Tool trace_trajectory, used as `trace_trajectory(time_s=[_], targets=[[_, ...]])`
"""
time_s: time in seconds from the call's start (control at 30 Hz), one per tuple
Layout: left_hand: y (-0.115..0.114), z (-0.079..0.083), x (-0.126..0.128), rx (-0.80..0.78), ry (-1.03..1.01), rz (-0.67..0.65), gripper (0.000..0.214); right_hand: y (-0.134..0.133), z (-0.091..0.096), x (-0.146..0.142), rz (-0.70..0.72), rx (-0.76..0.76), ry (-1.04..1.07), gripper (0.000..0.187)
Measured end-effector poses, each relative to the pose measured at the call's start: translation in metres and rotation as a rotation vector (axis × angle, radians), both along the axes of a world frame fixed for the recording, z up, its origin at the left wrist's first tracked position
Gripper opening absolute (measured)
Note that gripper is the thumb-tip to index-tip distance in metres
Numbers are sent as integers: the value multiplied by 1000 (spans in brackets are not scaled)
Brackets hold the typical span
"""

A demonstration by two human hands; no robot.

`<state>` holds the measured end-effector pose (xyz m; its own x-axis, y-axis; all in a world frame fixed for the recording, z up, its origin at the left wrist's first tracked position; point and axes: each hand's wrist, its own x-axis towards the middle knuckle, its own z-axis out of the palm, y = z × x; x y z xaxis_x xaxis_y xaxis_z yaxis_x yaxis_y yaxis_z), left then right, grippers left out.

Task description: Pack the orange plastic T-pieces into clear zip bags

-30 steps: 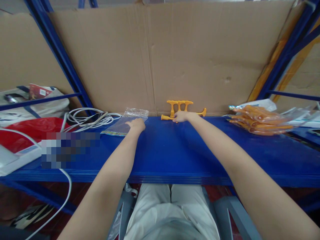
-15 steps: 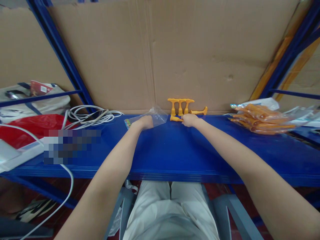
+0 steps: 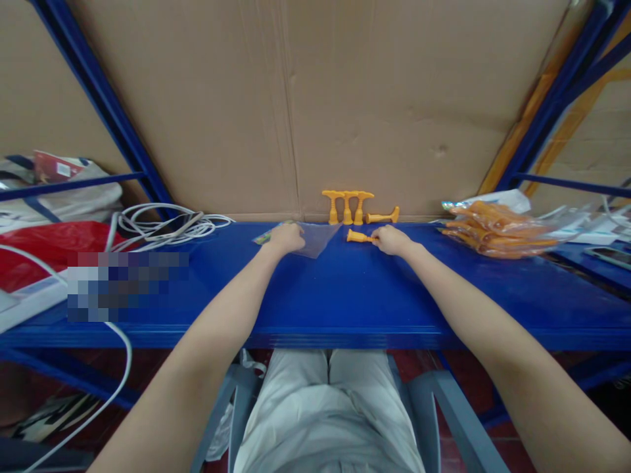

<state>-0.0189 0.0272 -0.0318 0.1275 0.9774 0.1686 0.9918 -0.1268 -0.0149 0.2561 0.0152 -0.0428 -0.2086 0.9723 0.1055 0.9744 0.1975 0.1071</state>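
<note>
Bag (image 3: 321, 238): clear, grasped in left hand (image 3: 287, 236), spreading right of fingers.
Hammer (image 3: 359, 236): yellow, grasped in right hand (image 3: 392, 240), handle left of fingers.
Standing hammers (image 3: 347, 209): three, beyond right fingers, leftward.
Lying hammer (image 3: 380, 217): just beyond them.

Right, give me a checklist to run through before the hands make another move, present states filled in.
1. Left hand on the clear bag: ok.
2. Bag mouth open: cannot tell; too indistinct.
3. Right hand gripping a yellow piece: ok, fingers at one end, the other pointing toward the bag.
4. Held piece apart from the bag: ok, tabletop shows between them.
5. All yellow pieces at the back upright: not ok; three standing pieces, but one lying piece beside them.
</note>
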Motion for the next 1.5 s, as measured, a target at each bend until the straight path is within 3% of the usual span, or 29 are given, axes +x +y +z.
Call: trace_trajectory(time_s=[0.13,0.3,0.43,0.63,0.8,0.93,1.13,1.3,1.37,1.5], targets=[[-6,-13,18,33,48,58,61,0,0,0,17,8,3,35],[0,-21,20,-127,20,28,69,0,-1,3,18,-22,6,41],[6,-24,15,-116,-11,-89,57,-1,-3,6,3,27,1,49],[4,-25,19,-32,-15,-289,49,-8,3,0,-70,156,71,43],[1,-26,26,-70,-22,-153,49,-14,12,-14,-139,54,170,48],[0,-27,28,-124,-25,-65,72,-15,13,-16,-96,-95,210,59],[1,-27,27,-151,-34,-46,78,-10,11,-10,-16,-121,260,54],[1,-28,28,-151,-48,-50,83,-11,8,-8,43,-110,231,39],[-1,-27,29,-132,-56,-50,85,-12,9,-7,22,-73,229,48],[-6,-24,32,-65,-97,-31,86,-15,17,-2,-85,-104,153,48]])
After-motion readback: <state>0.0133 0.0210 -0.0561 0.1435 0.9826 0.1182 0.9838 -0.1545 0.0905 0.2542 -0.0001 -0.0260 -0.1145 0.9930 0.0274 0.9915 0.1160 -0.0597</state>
